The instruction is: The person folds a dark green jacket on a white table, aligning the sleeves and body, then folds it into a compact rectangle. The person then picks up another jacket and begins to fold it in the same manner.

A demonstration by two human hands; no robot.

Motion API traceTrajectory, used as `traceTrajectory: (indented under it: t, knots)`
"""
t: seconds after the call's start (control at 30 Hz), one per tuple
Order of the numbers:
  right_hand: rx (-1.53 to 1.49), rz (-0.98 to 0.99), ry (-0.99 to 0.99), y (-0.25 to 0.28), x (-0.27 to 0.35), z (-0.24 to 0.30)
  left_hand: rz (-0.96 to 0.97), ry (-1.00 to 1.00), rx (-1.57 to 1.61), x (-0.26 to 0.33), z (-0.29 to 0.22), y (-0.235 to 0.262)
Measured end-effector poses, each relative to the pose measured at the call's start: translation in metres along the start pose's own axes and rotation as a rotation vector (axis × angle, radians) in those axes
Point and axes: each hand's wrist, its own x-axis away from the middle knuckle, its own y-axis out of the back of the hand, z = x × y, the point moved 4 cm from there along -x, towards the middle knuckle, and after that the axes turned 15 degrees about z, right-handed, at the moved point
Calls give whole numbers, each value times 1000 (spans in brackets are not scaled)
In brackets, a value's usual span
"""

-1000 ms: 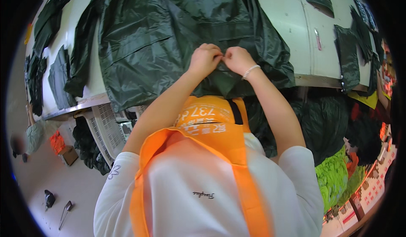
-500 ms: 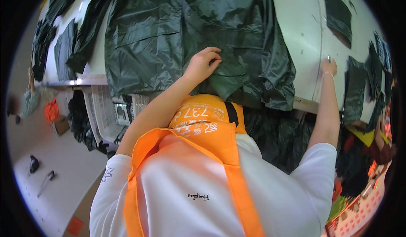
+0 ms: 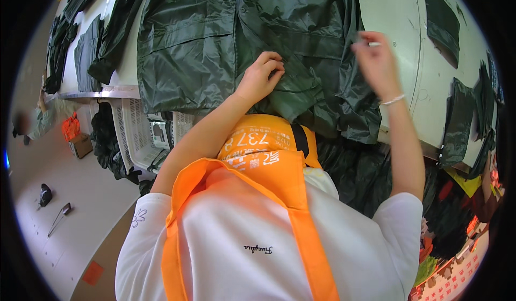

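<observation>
A shiny dark green rain jacket [image 3: 193, 48] lies spread before me, its front fastening running up the middle. My left hand [image 3: 263, 75] rests over the jacket's front beside that fastening, with the fingers curled in; whatever they may hold is hidden. Right of it, a corner of the front panel is turned askew. My right hand [image 3: 377, 64] is at the jacket's right sleeve, blurred by motion. Its fingers are bent together around a small pale spot too small to name. A thin bracelet circles that wrist.
The jacket's white table [image 3: 398, 11] holds more dark green garments [image 3: 115, 32] at left and folded pieces [image 3: 457, 113] at right. White plastic baskets [image 3: 124, 134] stand below the table's left edge. Dark green material [image 3: 355, 177] hangs beneath. Farther left, a person [image 3: 40, 121] is partly visible.
My right hand has come left from the bare tabletop to the jacket's right sleeve. My left hand has stayed at the jacket's front. The view has shifted slightly.
</observation>
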Motion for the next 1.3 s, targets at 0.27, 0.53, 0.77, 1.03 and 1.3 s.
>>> traceTrajectory:
  t: [0.27, 0.53, 0.77, 1.03, 1.3]
  knots:
    - [350, 264, 366, -121, 2, -14, -21, -3, 38, -6, 2, -2]
    - [263, 262, 291, -123, -3, -17, -35, 13, 34, -3, 4, -1]
    - [223, 266, 275, -121, -2, -14, -80, 27, 12, -6, 2, 0]
    - [258, 271, 238, -128, -5, -12, -68, 23, -3, -6, 0, -1]
    - [60, 236, 206, -108, -6, -23, -82, 17, 9, -6, -3, 0]
